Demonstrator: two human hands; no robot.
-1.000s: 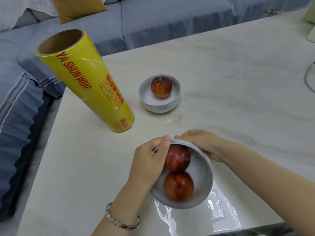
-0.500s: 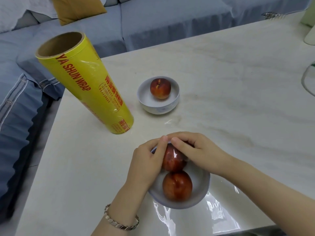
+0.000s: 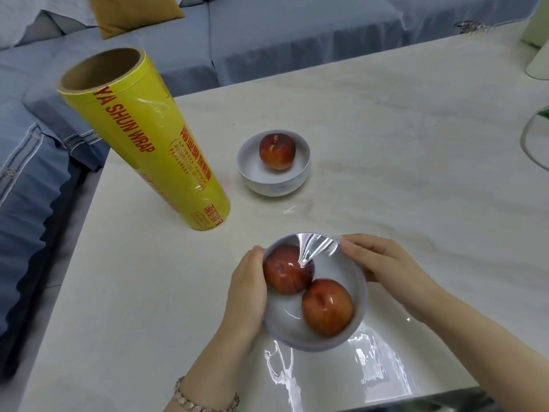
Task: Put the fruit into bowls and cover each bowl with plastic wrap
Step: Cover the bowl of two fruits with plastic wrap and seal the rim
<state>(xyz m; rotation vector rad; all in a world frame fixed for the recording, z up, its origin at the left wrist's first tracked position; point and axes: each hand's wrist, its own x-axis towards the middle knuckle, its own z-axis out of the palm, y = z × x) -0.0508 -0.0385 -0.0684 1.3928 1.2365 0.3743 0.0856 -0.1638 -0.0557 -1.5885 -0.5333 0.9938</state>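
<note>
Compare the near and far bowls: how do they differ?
The near bowl holds two peaches; the far bowl holds one peach. The left hand and right hand hold the near bowl; the far bowl stands untouched on the table. Plastic wrap crumples at the near bowl's rim; none shows plainly on the far bowl. Both are pale, round.

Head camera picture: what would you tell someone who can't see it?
A left hand grips a white bowl of two peaches while the right hand pinches plastic wrap at its rim. Behind stand a yellow wrap roll and a small bowl with one peach.
</note>
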